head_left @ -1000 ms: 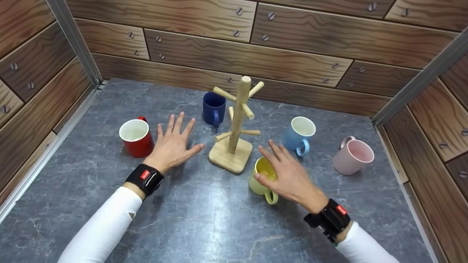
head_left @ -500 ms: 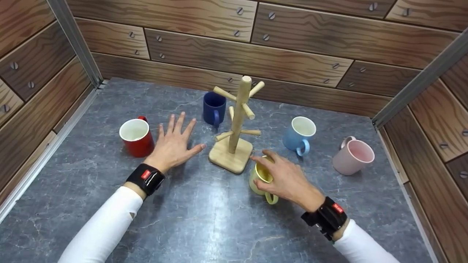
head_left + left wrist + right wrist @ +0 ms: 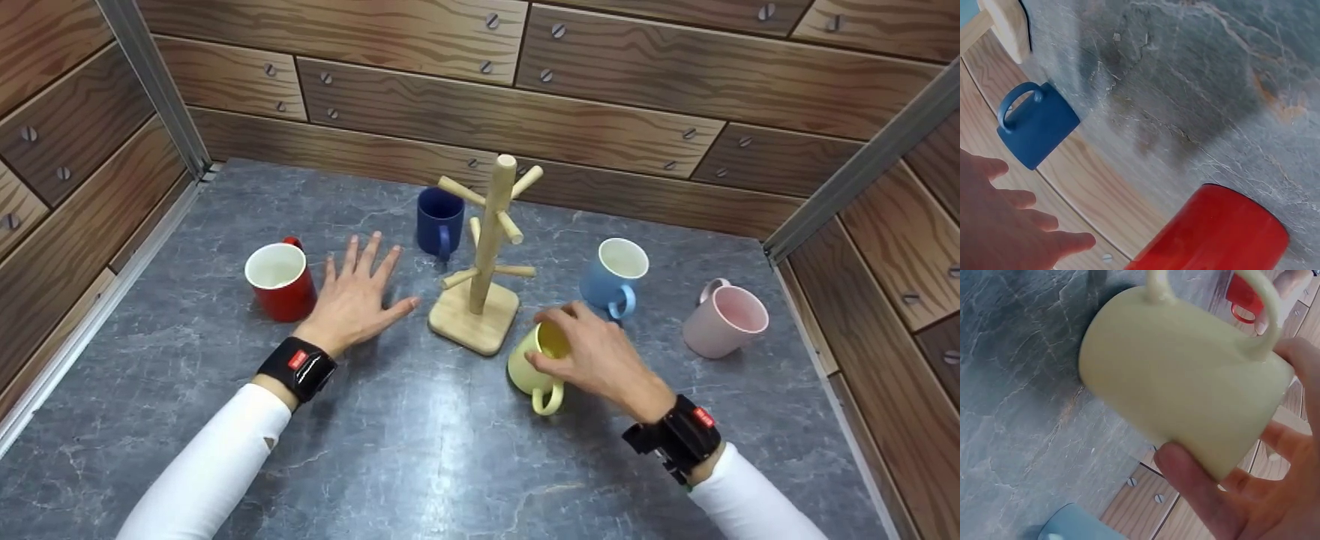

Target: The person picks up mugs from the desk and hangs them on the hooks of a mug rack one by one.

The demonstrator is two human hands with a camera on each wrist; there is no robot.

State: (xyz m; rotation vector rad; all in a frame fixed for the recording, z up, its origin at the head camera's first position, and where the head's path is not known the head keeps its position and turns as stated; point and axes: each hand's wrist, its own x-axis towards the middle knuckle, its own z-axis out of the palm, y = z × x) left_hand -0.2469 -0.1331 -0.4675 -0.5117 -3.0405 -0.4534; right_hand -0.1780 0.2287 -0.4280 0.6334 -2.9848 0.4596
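My right hand (image 3: 604, 360) grips a pale yellow mug (image 3: 527, 366) near its rim, thumb on one side and fingers on the far side. The mug leans a little, its handle pointing toward me. In the right wrist view this mug (image 3: 1168, 377) fills the middle, its base close over the table. My left hand (image 3: 351, 304) has straight, spread fingers and holds nothing. It is beside a red mug (image 3: 287, 296), white inside. A wooden mug tree (image 3: 487, 247) with several pegs stands upright between the hands, with no mug on it.
A dark blue mug (image 3: 437, 225) stands behind the tree's left side. To the right are a light blue mug (image 3: 604, 281) and a pink mug (image 3: 712, 330). Wood-patterned walls (image 3: 420, 105) enclose the grey marbled table (image 3: 390, 450) at the back and sides.
My right hand has closed on the yellow mug's rim. The mug has tilted and its handle has swung slightly left. The left hand stays in place.
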